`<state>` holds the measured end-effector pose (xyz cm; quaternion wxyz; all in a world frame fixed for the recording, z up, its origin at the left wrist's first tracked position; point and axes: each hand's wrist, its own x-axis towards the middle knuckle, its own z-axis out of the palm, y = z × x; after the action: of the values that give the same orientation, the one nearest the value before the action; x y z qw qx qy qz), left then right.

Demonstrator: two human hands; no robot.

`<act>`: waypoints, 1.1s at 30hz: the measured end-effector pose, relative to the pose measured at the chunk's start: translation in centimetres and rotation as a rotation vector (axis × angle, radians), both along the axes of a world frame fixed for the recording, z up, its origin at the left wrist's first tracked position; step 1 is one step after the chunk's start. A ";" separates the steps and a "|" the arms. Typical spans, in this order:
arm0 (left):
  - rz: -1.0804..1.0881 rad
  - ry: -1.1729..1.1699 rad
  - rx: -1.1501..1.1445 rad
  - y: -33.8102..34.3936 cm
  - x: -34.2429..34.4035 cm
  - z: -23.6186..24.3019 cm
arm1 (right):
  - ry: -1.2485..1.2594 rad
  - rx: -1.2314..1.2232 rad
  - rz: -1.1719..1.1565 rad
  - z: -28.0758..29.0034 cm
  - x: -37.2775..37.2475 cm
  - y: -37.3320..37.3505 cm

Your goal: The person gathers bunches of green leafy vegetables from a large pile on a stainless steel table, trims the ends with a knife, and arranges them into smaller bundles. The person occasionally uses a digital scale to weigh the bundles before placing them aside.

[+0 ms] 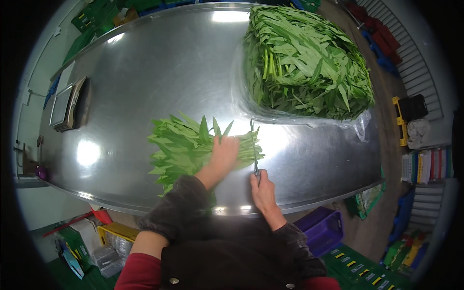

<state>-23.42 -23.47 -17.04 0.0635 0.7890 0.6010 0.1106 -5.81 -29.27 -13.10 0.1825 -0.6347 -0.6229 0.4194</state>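
A bunch of long-leaved green vegetable point(181, 145) lies on the steel table point(159, 72) near its front edge, leaves to the left and stems to the right. My left hand point(225, 151) is closed over the stems and presses on the bunch. In my right hand point(264, 192) is the handle of a knife point(255, 150). Its blade points away from me and lies across the stem ends, at the right end of the bunch. A large pile of the same leafy greens point(309, 63) sits in clear plastic point(290, 119) at the far right.
A scale point(66, 105) stands at the table's left end. Below the front edge are a purple crate point(321, 231) on the right and a yellow crate point(118, 231) with plastic packs on the left. Green crates point(94, 19) are behind the table; folders point(427, 165) stand far right.
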 end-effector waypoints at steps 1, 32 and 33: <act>0.004 -0.032 0.015 0.0 -0.1 0.1 | -0.008 0.002 0.016 -0.4 0.0 0.2; -0.090 -0.139 -0.135 -0.6 -1.1 3.1 | -0.511 0.201 -0.163 -0.2 9.0 -0.3; -0.127 -0.174 -0.117 -0.7 -1.9 3.9 | -0.593 0.114 -0.177 -1.3 10.0 0.3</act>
<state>-25.28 -24.15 -13.17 0.1682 0.8078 0.5475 0.1394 4.21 -28.99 -14.43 0.0640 -0.7699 -0.6137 0.1630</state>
